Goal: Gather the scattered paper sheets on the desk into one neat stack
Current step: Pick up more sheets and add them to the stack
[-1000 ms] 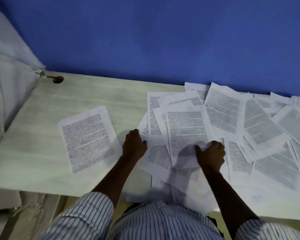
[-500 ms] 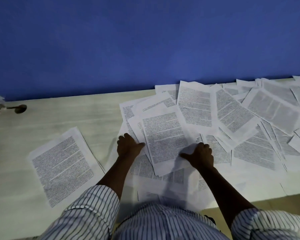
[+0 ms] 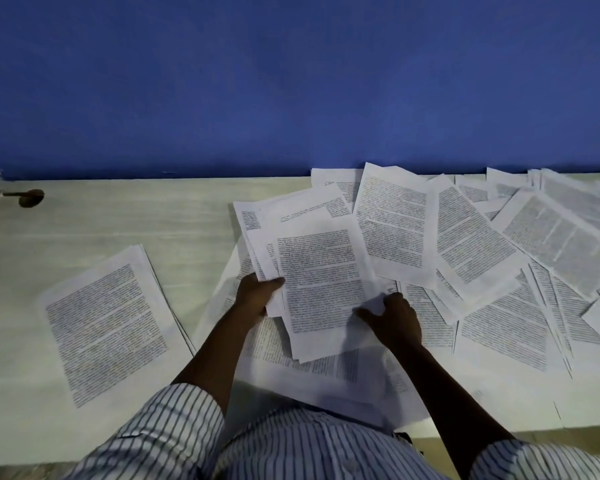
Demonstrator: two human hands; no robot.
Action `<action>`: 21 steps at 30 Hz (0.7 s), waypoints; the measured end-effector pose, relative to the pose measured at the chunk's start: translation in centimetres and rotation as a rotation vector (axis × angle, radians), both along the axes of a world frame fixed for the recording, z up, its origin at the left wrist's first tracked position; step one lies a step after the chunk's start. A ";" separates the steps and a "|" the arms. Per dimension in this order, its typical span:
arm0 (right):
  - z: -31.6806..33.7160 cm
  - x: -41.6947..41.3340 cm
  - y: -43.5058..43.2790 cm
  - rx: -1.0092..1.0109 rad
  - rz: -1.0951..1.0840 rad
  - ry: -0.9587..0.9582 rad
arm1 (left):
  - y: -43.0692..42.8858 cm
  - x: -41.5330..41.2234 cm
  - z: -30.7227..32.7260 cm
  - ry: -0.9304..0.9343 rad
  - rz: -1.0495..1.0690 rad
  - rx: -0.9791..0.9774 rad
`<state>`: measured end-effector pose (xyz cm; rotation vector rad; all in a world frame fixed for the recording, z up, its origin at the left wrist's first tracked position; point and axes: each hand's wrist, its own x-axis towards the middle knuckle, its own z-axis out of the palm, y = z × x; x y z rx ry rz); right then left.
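At the far left a small dark round hole (image 3: 31, 197) sits near the back edge of the pale whitewashed wooden desk (image 3: 153, 220), which runs along a deep blue wall (image 3: 291, 81). Nearer me on the left lies a small squared-up pile of white printed sheets (image 3: 108, 327), flat on the desk, turned a little askew and apart from everything else. My left hand (image 3: 257, 292), coming out of a white shirt sleeve with thin dark stripes (image 3: 174, 420), grips the left edge of a fanned bundle of white printed pages (image 3: 319, 278), thumb on top and fingers wrapped round the edge. The bundle is straight in front of me, over other loose pages that reach past the desk's near edge toward my shirt. My right hand (image 3: 392, 318) holds the bundle's lower right edge, thumb spread leftward over the top page and fingers curled at the corner. To the right, scattered white printed paper sheets (image 3: 499, 271) cover the desk in overlapping layers at all angles, reaching back to the wall and running out of view.
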<state>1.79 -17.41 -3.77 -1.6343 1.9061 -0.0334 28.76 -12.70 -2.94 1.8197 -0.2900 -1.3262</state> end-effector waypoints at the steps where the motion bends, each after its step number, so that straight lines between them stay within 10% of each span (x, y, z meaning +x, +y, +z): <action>1: -0.1 -0.3 -0.1 0.000 -0.004 -0.015 | 0.0 -0.5 -0.4 -0.006 -0.010 -0.007; 13: 0.3 -1.3 0.2 0.043 -0.004 -0.239 | 6.1 4.4 -2.9 0.104 -0.075 -0.023; 21: 0.6 -0.1 -0.3 0.130 -0.390 -0.565 | 10.0 5.8 -2.8 0.220 -0.056 -0.049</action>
